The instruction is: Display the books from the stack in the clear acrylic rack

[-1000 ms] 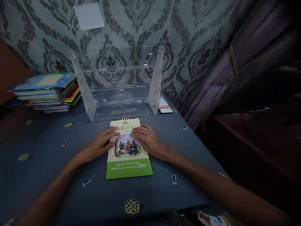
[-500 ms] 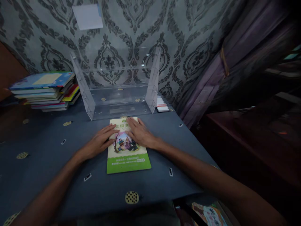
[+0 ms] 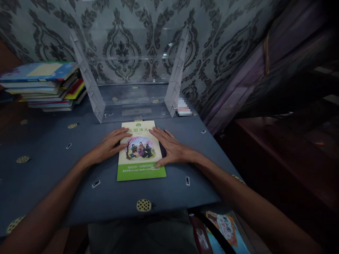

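Note:
A thin book (image 3: 141,150) with a cream and green cover, a picture of seated figures and Chinese lettering lies flat on the patterned tablecloth. Over its left edge rest the outstretched fingertips of my left hand (image 3: 112,143), which is open. My right hand (image 3: 174,146) is open too, at the right edge, its thumb low on the green band and its fingers near the top corner. Neither hand grips the book. Just beyond the book stands a clear plastic rack (image 3: 136,112) with tiered side panels.
A stack of books (image 3: 42,86) sits at the back left. Beside the rack's right foot is a blurred white item (image 3: 183,107). A tied purple curtain (image 3: 238,84) hangs on the right, past the table edge. Below the front edge is a bag with a colourful packet (image 3: 225,229).
My right hand has slid off the cover's middle to the right edge, its thumb now spread downward. My left hand stays at the left edge. The view has tilted down.

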Available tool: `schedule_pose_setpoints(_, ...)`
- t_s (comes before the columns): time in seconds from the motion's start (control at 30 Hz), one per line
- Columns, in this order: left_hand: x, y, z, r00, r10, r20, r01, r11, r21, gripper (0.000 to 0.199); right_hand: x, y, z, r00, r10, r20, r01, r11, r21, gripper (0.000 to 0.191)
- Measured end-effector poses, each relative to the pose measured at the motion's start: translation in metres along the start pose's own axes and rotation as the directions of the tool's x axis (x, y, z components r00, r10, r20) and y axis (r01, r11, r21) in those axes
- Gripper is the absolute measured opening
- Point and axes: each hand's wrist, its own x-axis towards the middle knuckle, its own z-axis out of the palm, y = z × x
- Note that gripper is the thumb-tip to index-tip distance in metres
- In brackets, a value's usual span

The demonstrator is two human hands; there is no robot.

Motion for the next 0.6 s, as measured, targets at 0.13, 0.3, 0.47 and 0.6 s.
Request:
schedule_pose_setpoints(0.13, 0.000, -0.003, -0.002, 0.997, 0.007, 0.080, -0.018, 0.990, 0.139, 0.061, -0.011, -0.008, -0.006, 0.993, -0.034, 0.109, 0.032, 0.999, 0.024, 0.134)
schedule_pose_setpoints(0.3, -0.001, -0.006, 0.002, 0.997, -0.062, 0.035, 0.054, 0.979, 0.198, 0.069, -0.015, -0.010, -0.009, 0.989, -0.045, 0.143, 0.040, 0.999, 0.037, 0.135)
schedule_pose_setpoints(0.47, -0.002, -0.004, 0.007, 0.984, -0.169, -0.065, 0.179, 0.960, 0.214, 0.075, -0.016, -0.007, -0.008, 0.990, -0.059, 0.128, 0.052, 0.997, 0.055, 0.135)
schedule_pose_setpoints(0.6, -0.002, -0.005, 0.009, 0.983, -0.169, -0.075, 0.181, 0.956, 0.231, 0.072, -0.016, -0.006, -0.010, 0.989, -0.060, 0.135, 0.051, 0.996, 0.075, 0.130)
